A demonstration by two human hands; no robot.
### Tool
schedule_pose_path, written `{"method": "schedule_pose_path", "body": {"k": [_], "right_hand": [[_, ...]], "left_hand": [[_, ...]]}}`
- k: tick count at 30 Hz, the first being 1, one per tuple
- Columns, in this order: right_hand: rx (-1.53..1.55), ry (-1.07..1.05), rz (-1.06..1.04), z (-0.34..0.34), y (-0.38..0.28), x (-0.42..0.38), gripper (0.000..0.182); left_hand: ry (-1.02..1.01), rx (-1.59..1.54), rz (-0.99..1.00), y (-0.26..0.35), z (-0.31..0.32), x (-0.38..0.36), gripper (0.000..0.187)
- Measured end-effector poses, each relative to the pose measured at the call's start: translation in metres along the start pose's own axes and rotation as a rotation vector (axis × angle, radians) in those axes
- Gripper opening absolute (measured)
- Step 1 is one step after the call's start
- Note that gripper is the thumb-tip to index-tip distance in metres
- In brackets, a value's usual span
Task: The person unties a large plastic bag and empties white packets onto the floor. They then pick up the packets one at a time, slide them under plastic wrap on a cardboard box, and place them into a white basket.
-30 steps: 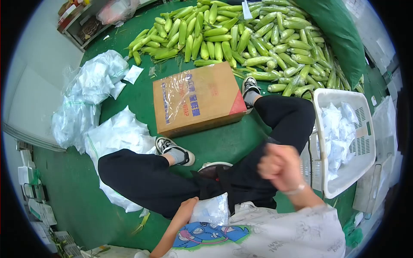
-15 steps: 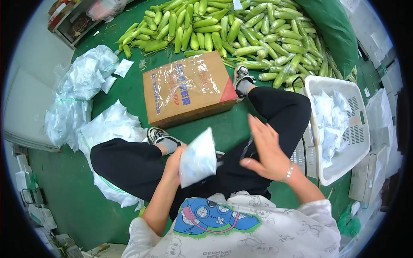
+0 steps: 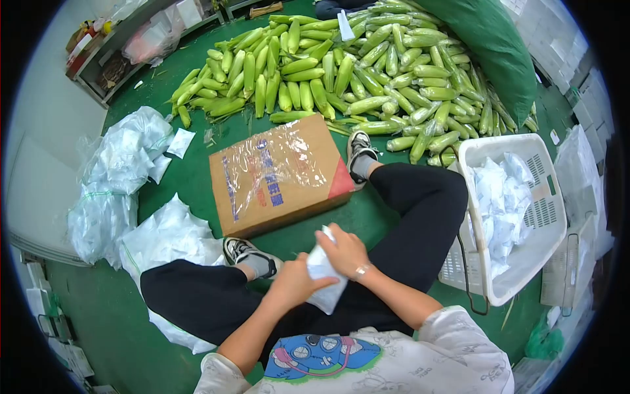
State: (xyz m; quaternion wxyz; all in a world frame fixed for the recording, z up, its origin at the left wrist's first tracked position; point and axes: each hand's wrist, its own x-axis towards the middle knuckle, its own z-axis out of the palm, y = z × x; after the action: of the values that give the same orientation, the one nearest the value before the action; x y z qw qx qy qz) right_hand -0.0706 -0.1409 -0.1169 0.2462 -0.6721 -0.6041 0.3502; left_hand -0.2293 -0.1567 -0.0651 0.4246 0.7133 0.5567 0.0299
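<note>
A white plastic packet (image 3: 327,297), resembling an ice pack, is held over my lap between both hands. My left hand (image 3: 292,282) is closed on its left side, with the thumb across the front. My right hand (image 3: 346,251) is closed round its upper right part, fingers hidden in part behind it. To my right stands a white plastic basket (image 3: 525,264), tilted, with many similar white packets (image 3: 502,203) inside. A large clear bag of packets (image 3: 174,230) lies by my left leg.
In front of my feet lies a taped cardboard box (image 3: 279,177). Behind it spreads a big heap of green corn ears (image 3: 302,72), beside a green sack (image 3: 502,59). Another bag of packets (image 3: 115,171) stands far left, with loose packets (image 3: 180,142) near it. A shelf (image 3: 105,85) is beyond.
My right hand has come in from the right, where it was open, and now grips the packet. My left hand has turned, and the packet sits more central and partly covered. The view has tilted up slightly.
</note>
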Motion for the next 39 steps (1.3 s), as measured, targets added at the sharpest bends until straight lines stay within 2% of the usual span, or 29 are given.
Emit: {"method": "schedule_pose_path", "body": {"k": [1, 3, 4, 5, 6, 8, 9, 10, 11, 13, 14, 15, 16, 17, 18, 19, 20, 22, 24, 27, 28, 30, 31, 33, 34, 35, 36, 38, 39], "right_hand": [[0.007, 0.022, 0.008, -0.015, 0.01, 0.003, 0.043], [-0.062, 0.09, 0.095, -0.089, -0.005, -0.003, 0.039], [-0.072, 0.247, 0.092, -0.126, -0.016, -0.008, 0.034], [-0.091, 0.425, 0.028, -0.157, -0.006, -0.012, 0.028], [-0.578, 0.353, -0.227, -0.202, 0.041, -0.025, 0.027], [-0.235, 0.713, 0.055, -0.293, 0.084, -0.031, 0.035], [-0.646, 0.785, -0.029, -0.345, 0.117, -0.043, 0.039], [-0.479, 0.877, 0.194, -0.386, 0.132, -0.051, 0.042], [-0.723, 0.873, 0.218, -0.438, 0.2, -0.067, 0.044], [-0.76, 0.938, 0.328, -0.462, 0.246, -0.072, 0.043], [-0.645, 0.92, 0.289, -0.434, 0.221, -0.057, 0.041], [-0.391, 0.839, 0.201, -0.371, 0.152, -0.021, 0.038], [-0.193, 0.726, 0.148, -0.313, 0.09, 0.013, 0.037], [-0.053, 0.561, 0.139, -0.255, 0.036, 0.043, 0.035], [-0.228, 0.413, -0.137, -0.2, -0.019, 0.075, 0.034], [-0.223, 0.313, -0.158, -0.155, -0.057, 0.101, 0.033], [-0.22, 0.051, -0.222, -0.124, -0.081, 0.129, 0.03], [-0.31, -0.325, -0.495, -0.063, -0.103, 0.188, 0.043], [-0.411, -0.562, -0.66, -0.004, -0.119, 0.248, 0.053], [-0.471, -0.67, -0.707, 0.078, -0.135, 0.339, 0.056], [-0.471, -0.711, -0.703, 0.1, -0.138, 0.358, 0.056], [-0.526, -0.539, -0.86, 0.144, -0.147, 0.384, 0.064], [-0.505, -0.604, -0.874, 0.162, -0.147, 0.39, 0.064], [-0.779, -0.576, -0.976, 0.173, -0.129, 0.391, 0.074], [-0.789, -0.607, -0.945, 0.175, -0.111, 0.394, 0.081], [-0.769, -0.637, -0.973, 0.177, -0.107, 0.395, 0.081], [-0.781, -0.598, -0.983, 0.178, -0.108, 0.394, 0.081], [-0.774, -0.582, -1.017, 0.18, -0.11, 0.39, 0.081], [-0.787, -0.557, -0.99, 0.18, -0.112, 0.388, 0.08]], "left_hand": [[0.029, 0.096, 0.104, 0.005, 0.004, 0.01, 0.072], [-0.026, -0.012, 0.328, 0.042, 0.004, 0.032, 0.073], [-0.16, -0.054, 0.427, 0.074, -0.004, 0.042, 0.074], [-0.154, -0.036, 0.57, 0.095, 0.007, 0.059, 0.078], [-0.041, 0.007, 0.798, 0.125, 0.007, 0.066, 0.077], [0.21, 0.101, 1.189, 0.167, -0.013, 0.074, 0.075], [0.17, 0.01, 1.22, 0.17, -0.036, 0.076, 0.071], [0.162, -0.076, 1.161, 0.162, -0.051, 0.088, 0.067], [0.144, -0.161, 1.102, 0.148, -0.064, 0.103, 0.063], [0.211, -0.192, 0.919, 0.09, -0.099, 0.147, 0.051], [0.148, -0.176, 0.665, 0.051, -0.124, 0.163, 0.05], [0.235, -0.245, 0.616, -0.013, -0.128, 0.208, 0.046], [0.131, -0.275, 0.325, -0.057, -0.162, 0.213, 0.044], [0.273, 0.064, 0.233, -0.1, -0.188, 0.217, 0.042], [0.29, 0.323, 0.09, -0.144, -0.216, 0.222, 0.043], [0.201, 0.459, -0.048, -0.187, -0.24, 0.225, 0.04], [0.162, 0.429, -0.273, -0.232, -0.258, 0.233, 0.041], [0.233, 0.42, -0.438, -0.307, -0.292, 0.217, 0.043], [0.311, 0.383, -0.669, -0.375, -0.315, 0.206, 0.047], [0.297, 0.386, -0.893, -0.471, -0.334, 0.203, 0.048], [0.315, 0.38, -0.881, -0.491, -0.338, 0.205, 0.048], [0.292, 0.367, -0.886, -0.526, -0.342, 0.187, 0.05], [0.295, 0.395, -0.824, -0.549, -0.342, 0.167, 0.052], [0.415, 0.377, -0.778, -0.583, -0.341, 0.105, 0.054], [0.524, 0.362, -0.802, -0.595, -0.336, 0.064, 0.054], [0.626, 0.271, -0.9, -0.588, -0.329, 0.019, 0.054], [0.764, 0.336, -0.916, -0.598, -0.309, -0.036, 0.052], [0.945, 0.193, -1.157, -0.557, -0.269, -0.127, 0.049], [1.093, 0.237, -1.243, -0.542, -0.222, -0.176, 0.042]]}}
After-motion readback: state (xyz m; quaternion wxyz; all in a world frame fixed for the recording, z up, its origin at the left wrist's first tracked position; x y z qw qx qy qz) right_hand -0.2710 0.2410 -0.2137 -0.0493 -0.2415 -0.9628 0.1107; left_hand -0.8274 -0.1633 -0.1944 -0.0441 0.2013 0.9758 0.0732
